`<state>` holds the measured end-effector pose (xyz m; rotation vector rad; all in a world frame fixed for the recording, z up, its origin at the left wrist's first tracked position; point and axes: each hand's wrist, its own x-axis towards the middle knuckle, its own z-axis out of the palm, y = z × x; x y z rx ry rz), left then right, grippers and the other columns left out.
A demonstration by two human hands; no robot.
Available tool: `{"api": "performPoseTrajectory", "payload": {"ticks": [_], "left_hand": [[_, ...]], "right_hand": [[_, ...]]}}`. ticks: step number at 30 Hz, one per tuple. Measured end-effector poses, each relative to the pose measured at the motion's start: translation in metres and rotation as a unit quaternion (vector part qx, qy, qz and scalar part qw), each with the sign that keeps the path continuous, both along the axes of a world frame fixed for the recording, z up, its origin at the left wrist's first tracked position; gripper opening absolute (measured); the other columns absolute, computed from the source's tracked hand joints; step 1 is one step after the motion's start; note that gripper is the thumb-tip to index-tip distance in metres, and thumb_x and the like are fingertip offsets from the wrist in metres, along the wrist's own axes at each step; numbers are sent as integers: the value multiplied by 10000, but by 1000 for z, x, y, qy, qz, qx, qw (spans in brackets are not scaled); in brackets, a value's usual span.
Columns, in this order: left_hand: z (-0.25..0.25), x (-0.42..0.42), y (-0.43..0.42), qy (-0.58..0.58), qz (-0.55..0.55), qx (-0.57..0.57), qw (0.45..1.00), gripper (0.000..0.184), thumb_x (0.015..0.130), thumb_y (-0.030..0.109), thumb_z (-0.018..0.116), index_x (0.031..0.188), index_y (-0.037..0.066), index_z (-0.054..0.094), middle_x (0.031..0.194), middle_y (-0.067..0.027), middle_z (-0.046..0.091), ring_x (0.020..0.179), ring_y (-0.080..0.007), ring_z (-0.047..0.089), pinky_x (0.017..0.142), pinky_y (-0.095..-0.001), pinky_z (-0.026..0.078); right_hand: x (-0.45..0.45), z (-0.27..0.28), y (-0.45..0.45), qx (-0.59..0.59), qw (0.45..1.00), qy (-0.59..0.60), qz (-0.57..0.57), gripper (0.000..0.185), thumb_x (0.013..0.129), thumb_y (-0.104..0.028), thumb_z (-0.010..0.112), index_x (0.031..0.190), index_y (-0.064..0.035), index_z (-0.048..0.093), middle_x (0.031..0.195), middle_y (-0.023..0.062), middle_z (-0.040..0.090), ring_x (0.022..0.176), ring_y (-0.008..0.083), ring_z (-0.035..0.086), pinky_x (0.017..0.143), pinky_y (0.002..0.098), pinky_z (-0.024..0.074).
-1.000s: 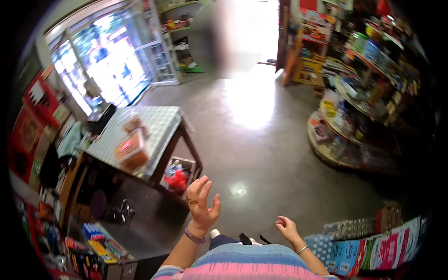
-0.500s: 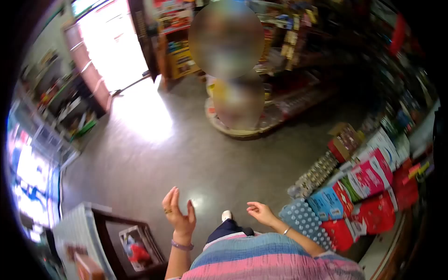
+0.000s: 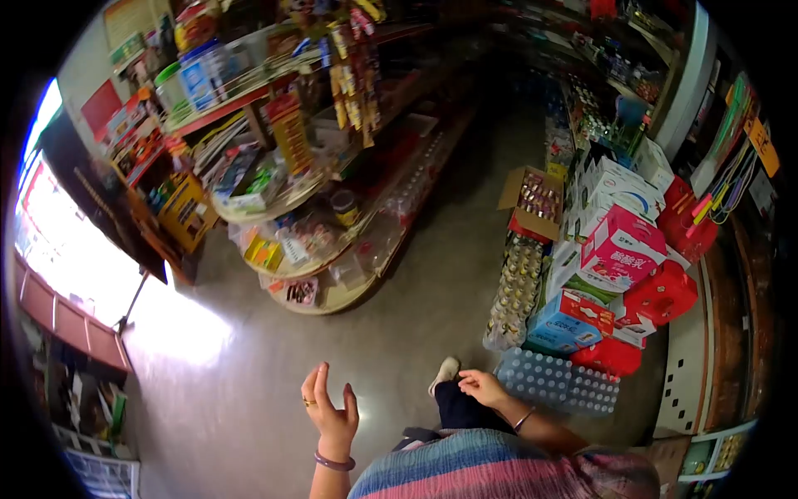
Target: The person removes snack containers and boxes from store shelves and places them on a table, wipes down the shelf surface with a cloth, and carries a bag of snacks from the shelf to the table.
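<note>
Left hand (image 3: 334,422) raised at lower centre, fingers parted, released. Right hand (image 3: 485,388) held just right of lower centre, fingers loosely bent, released; dotted grey-blue wrapped pack (image 3: 536,378) seen nearest it, set on floor (image 3: 249,416). Pink milk-drink carton (image 3: 622,251) stacked at right. Tiered shop shelves (image 3: 353,291) crowded, upper left.

Lit mainly from the left, through the doorway (image 3: 71,224), burnt there to plain white and fringed with blue at the outer edge. Reflected as strong glare on the floor (image 3: 193,334) just beside. Quite dim deep in the aisle (image 3: 490,166), almost black in places. Moderately bright on the left hand (image 3: 334,422) and the right hand (image 3: 485,387). Somewhat soft in detail on the shelf unit (image 3: 334,299); curved strongly toward the borders, with black corners.
</note>
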<state>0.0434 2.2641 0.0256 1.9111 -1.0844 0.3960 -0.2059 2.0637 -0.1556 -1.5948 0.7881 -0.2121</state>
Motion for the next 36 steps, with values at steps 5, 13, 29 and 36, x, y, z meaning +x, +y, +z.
{"api": "performPoseTrajectory", "payload": {"ticks": [5,13,29,36], "left_hand": [[4,33,-117,-29,-58,12,998,544,716,-6,646,1232,-3,474,1139,-187,537,991,-349,526,854,-420,423],[46,82,-331,-61,-113,24,991,545,697,-27,651,1217,19,495,1122,-184,538,979,-346,533,852,-406,429],[-12,234,-658,-12,-181,3,983,513,718,-12,645,1207,11,491,1113,-194,529,1003,-360,529,858,-406,437],[23,317,-788,-49,-226,-14,973,503,715,16,656,1194,2,501,1143,-184,539,1031,-355,524,886,-429,432]], "right_hand": [[35,-34,-91,-36,999,-28,-21,329,871,-46,594,1185,25,527,964,147,666,829,179,656,730,291,531],[116,18,-296,-100,989,-90,-64,315,878,-88,609,1170,12,547,977,125,672,861,173,652,752,278,520],[271,125,-666,-53,978,-162,-119,357,909,-61,563,1251,16,491,1048,109,639,904,165,621,776,289,522],[359,205,-837,-147,953,-231,-128,318,904,-44,561,1215,7,519,1005,93,646,861,152,621,744,275,516]]}}
